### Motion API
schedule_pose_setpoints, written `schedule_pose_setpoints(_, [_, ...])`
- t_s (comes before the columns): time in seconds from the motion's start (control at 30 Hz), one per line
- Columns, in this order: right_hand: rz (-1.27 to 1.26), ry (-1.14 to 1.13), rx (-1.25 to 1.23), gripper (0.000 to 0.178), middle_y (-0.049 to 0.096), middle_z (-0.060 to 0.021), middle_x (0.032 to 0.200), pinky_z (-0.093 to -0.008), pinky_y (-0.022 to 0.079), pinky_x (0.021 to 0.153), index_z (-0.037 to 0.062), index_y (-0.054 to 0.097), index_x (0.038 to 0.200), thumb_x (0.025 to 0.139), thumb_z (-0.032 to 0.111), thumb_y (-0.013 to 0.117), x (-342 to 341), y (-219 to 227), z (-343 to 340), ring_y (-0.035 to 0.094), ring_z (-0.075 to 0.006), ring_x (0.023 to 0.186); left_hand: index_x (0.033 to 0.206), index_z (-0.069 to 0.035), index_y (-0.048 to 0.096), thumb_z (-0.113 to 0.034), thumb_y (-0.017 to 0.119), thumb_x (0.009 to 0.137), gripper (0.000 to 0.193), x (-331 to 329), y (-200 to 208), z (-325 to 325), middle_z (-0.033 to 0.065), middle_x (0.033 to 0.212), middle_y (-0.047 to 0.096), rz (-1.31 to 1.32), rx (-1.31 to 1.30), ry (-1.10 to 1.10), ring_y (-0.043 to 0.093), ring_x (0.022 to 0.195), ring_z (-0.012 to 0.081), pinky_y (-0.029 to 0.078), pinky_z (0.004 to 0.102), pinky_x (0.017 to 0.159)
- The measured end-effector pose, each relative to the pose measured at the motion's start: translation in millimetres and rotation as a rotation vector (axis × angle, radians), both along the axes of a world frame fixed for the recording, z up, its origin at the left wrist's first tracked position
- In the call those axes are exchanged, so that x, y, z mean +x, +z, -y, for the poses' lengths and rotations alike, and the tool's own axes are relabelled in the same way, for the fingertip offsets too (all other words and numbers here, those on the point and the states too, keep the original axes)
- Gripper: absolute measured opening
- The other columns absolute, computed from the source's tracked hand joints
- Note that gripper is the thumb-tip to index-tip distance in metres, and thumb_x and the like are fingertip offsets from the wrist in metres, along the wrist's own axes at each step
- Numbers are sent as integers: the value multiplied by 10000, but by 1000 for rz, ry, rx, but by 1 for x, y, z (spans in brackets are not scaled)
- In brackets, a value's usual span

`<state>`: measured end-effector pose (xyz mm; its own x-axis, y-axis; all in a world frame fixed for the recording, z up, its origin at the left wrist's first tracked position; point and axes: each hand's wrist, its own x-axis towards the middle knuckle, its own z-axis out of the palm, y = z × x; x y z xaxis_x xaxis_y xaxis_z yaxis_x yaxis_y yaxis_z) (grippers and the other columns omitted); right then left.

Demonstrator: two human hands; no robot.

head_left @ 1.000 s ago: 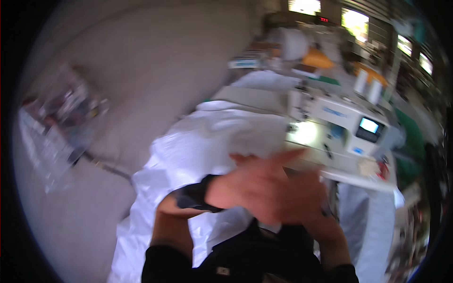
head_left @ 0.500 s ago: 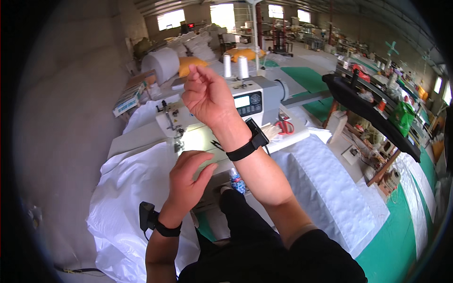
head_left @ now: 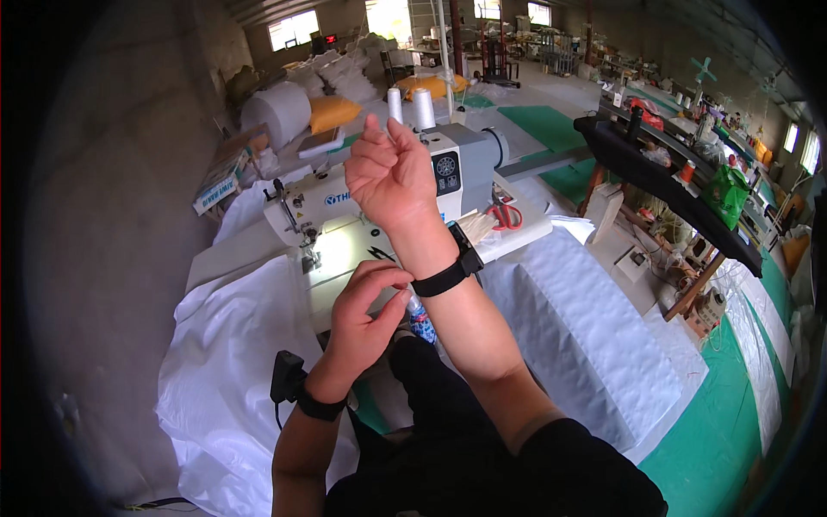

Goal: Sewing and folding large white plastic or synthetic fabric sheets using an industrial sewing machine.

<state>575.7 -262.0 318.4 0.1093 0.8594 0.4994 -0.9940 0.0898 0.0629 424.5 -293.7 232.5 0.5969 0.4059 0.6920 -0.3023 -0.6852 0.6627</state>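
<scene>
The left hand [head_left: 362,310] is at the inner edge of a black wristband [head_left: 438,279] that sits around the right wrist, a small dark box [head_left: 466,249] on its outer side. Left thumb and forefinger curve toward each other at the band's edge; whether they pinch it or merely touch it, I cannot tell. The right hand [head_left: 398,177] is raised, palm toward the wearer, fingers loosely curled, thumb apart, holding nothing.

The band looks already on and closed, with no loose end showing. A matching left wristband [head_left: 321,405] is also in place. The sewing side looks left aside: neither hand is on the white sheet [head_left: 233,370], which drapes in folds off the near left of the table.

On the table [head_left: 527,231], red-handled scissors [head_left: 500,211] lie right of the sewing machine [head_left: 472,155], whose lamp is lit. A pale quilted sheet [head_left: 594,336] slopes down at the right over green flooring [head_left: 706,431]. Behind the machine stand two white thread cones [head_left: 423,110]; farther off come a pale roll [head_left: 280,116], an orange sack [head_left: 333,114] and bright windows [head_left: 293,30].
</scene>
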Motion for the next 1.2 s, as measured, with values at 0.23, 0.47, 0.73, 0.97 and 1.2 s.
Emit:
schedule_pose_setpoints(0.23, [-110,73,57,293,420,21,623,-220,300,429,-14,577,939,943,259,471,0,-8,8,362,-72,477,969,0,588,85,631,769,222,-5,-3,-8,75,1022,558,-95,135,-87,559,932,174,447,289,837])
schedule_pose_setpoints(0.47, [224,-445,-144,258,424,6,580,-234,292,398,36,553,966,970,249,409,-15,-3,9,385,-91,456,921,-7,601,62,662,744,199,-6,-10,-1,88,1025,575,-83,42,-64,587,859,215,476,311,779])
schedule_pose_setpoints(0.73, [832,-1025,-198,141,517,-20,570,-222,325,402,44,553,938,964,161,477,-46,-16,-6,439,-75,438,893,-24,610,14,732,713,221,-11,-25,-11,75,988,552,-62,178,-56,573,847,191,473,298,737])
schedule_pose_setpoints(0.97, [1187,-1665,-100,73,550,-93,597,-281,421,507,12,554,943,917,67,514,-50,-24,-11,542,-148,523,797,-16,603,40,709,732,137,-20,-20,-3,53,910,572,-150,22,-123,537,710,113,441,239,611])
schedule_pose_setpoints(1.2, [1382,-1779,-70,86,604,-174,650,-392,474,543,33,567,943,890,97,542,-48,-27,-5,608,-362,589,920,-8,594,12,673,800,146,-26,-15,8,-5,838,617,-278,-453,-238,462,625,13,385,176,570])
